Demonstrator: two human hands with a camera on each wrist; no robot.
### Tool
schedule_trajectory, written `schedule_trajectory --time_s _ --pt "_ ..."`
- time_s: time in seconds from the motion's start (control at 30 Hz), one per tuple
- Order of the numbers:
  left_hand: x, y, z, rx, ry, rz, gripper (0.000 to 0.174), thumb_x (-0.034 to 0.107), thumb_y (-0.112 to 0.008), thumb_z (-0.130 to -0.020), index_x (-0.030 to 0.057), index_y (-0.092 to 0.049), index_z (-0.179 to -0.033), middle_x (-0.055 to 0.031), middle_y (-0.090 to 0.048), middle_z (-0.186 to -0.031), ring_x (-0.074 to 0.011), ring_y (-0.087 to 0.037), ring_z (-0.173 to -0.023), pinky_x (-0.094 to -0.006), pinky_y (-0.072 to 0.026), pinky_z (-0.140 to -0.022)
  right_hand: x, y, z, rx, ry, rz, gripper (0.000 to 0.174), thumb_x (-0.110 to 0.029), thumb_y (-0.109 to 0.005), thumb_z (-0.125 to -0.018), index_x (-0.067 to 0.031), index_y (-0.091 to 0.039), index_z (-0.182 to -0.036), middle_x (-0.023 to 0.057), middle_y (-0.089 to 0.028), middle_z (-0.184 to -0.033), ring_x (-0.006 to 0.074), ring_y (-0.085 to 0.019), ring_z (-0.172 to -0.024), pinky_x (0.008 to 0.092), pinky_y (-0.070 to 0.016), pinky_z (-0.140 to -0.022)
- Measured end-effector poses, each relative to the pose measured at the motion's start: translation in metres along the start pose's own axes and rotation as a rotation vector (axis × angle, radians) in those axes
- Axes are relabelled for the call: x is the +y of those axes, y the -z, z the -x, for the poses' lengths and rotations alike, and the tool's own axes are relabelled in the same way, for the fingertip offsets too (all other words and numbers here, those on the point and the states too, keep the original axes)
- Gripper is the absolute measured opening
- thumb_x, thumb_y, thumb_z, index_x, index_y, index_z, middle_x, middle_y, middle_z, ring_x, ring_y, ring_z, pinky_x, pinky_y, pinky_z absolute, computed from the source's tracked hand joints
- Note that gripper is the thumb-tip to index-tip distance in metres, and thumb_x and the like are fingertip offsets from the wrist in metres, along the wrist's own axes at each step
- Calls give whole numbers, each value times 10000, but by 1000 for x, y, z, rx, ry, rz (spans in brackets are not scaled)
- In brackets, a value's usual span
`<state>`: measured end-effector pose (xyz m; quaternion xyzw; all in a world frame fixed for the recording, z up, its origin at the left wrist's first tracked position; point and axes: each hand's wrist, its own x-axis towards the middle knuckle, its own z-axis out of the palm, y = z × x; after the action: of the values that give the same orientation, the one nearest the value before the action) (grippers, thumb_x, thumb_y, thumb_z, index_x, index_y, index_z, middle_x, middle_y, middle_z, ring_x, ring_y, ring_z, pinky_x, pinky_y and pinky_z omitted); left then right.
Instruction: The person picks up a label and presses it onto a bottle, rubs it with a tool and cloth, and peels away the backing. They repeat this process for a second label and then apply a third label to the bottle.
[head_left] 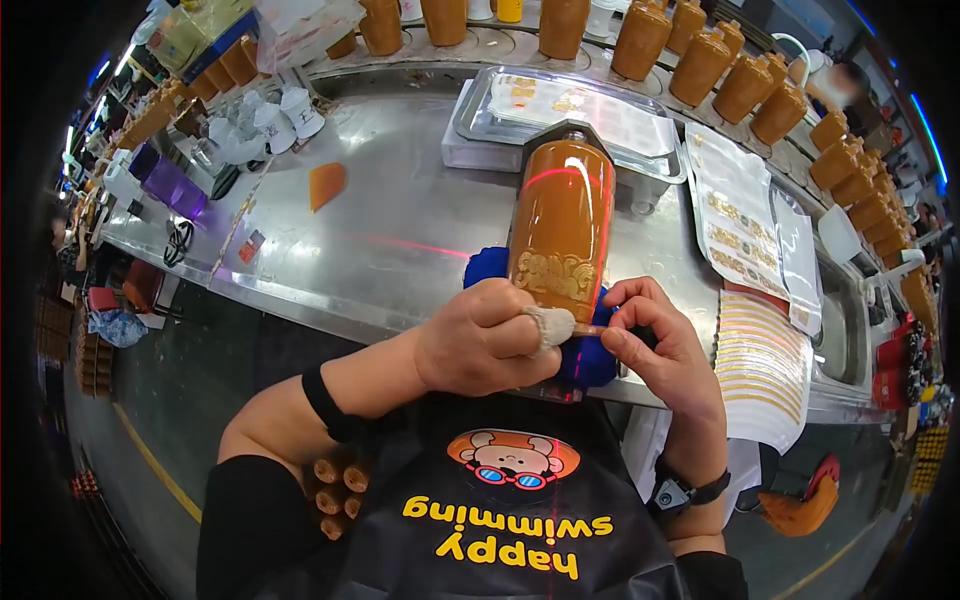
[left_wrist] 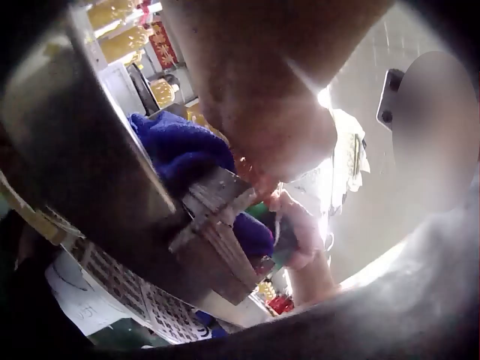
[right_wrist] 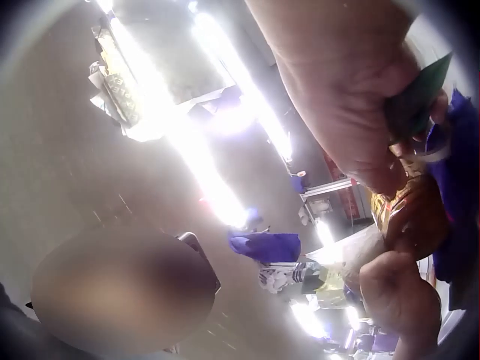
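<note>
A glossy brown bottle point(head_left: 565, 215) with gold relief rests over blue cloth point(head_left: 487, 266), its lower end toward the person. At that end the left hand point(head_left: 485, 340) is curled round a small off-white knitted cloth point(head_left: 552, 325); whether this also wraps a finger cannot be told. From the cloth a thin brownish strip point(head_left: 589, 330) reaches the right hand point(head_left: 660, 345), which pinches it between thumb and finger. In the right wrist view a green pointed piece point(right_wrist: 420, 97) shows at the right hand point(right_wrist: 352, 105). The left wrist view shows the left hand point(left_wrist: 277, 142) above the blue cloth point(left_wrist: 180, 146).
Behind the bottle is a clear tray point(head_left: 490, 110) with gold-patterned sheets; more sheets point(head_left: 735, 210) lie at the right. Brown bottles point(head_left: 640, 45) line the curved conveyor. At left are a purple bottle point(head_left: 170, 183), an orange piece point(head_left: 326, 186) and white figure-shaped pieces point(head_left: 272, 125).
</note>
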<state>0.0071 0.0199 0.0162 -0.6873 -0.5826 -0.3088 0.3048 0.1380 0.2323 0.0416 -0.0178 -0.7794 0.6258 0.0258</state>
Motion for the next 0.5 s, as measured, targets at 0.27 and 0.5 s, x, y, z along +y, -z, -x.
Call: schedule_trajectory --time_s 0.27,0.5 --pt "6 3 4 -1 63 0 186 138 -688 -631 168 -645 -809 9 -512 -931 -204 -523 -878 -313 -478 -703 0 1 -1 -16 -6 6 183 -178 -711 -876 -34 -600 -856 54 -515 -1078 123 -498 -931 245 -432 -778" --pt "10 1 10 14 163 29 188 133 -699 -630 165 -656 -810 2 -510 -916 -214 -528 -893 -325 -485 -715 2 5 0 -4 50 42 172 -168 -712 -873 -38 -601 -855 45 -523 -1068 115 -501 -908 237 -427 -768"
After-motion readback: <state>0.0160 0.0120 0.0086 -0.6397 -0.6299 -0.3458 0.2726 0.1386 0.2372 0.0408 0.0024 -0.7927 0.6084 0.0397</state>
